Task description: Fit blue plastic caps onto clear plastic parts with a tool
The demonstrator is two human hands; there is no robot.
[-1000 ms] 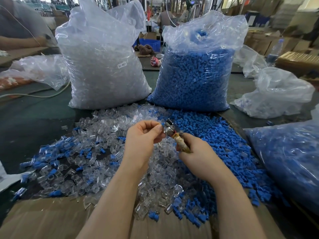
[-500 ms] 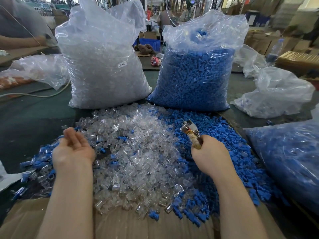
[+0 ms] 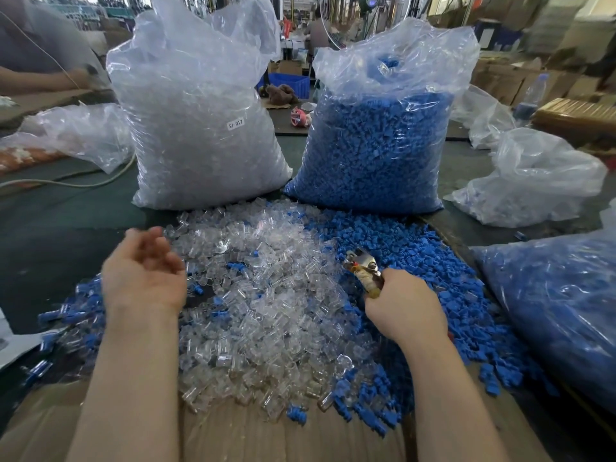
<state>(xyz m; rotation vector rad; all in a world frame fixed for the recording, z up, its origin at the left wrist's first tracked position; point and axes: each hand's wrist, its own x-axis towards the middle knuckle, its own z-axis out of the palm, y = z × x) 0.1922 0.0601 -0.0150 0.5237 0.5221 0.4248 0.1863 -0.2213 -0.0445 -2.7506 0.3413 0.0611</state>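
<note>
A heap of clear plastic parts (image 3: pixel 266 295) covers the middle of the cardboard in front of me. A heap of blue caps (image 3: pixel 416 261) lies to its right. My left hand (image 3: pixel 143 271) hovers over the left edge of the clear heap, blurred, fingers apart and holding nothing. My right hand (image 3: pixel 403 305) grips a small metal plier-like tool (image 3: pixel 363 265) with a tape-wrapped handle; its jaws point up and left over the border between the two heaps. Finished clear parts with blue caps (image 3: pixel 66 311) lie scattered at the far left.
Two tall bags stand behind the heaps: clear parts (image 3: pixel 200 128) on the left, blue caps (image 3: pixel 376 145) on the right. Another blue-filled bag (image 3: pixel 560 311) lies at the right edge. Crumpled bags (image 3: pixel 533 181) sit far right. Another person's arm (image 3: pixel 43 78) is at the back left.
My left hand left the tool, swung out to the far left, and now has come back a little toward the clear heap. My right hand carried the tool down and right over the blue caps.
</note>
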